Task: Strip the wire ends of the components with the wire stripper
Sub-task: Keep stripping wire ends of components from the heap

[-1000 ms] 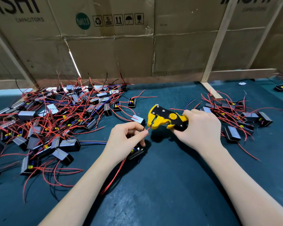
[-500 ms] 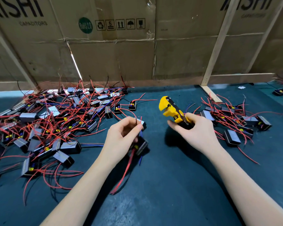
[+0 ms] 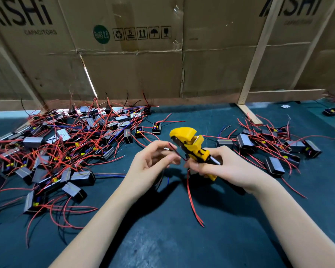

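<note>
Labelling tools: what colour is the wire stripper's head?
Yellow, with black on the handle. The wire stripper shows best in the head view.

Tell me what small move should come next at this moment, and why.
Probably guide the red wire tip into the head of the wire stripper. The left hand pinches the wire just beside the yellow head, its end seemingly not yet seated in the jaws, while the right hand grips the handles, ready to squeeze. Whether this end is already stripped cannot be told.

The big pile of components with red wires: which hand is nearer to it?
Left. The left hand is just right of the big pile; the right hand, gripping the wire stripper, is farther right.
</note>
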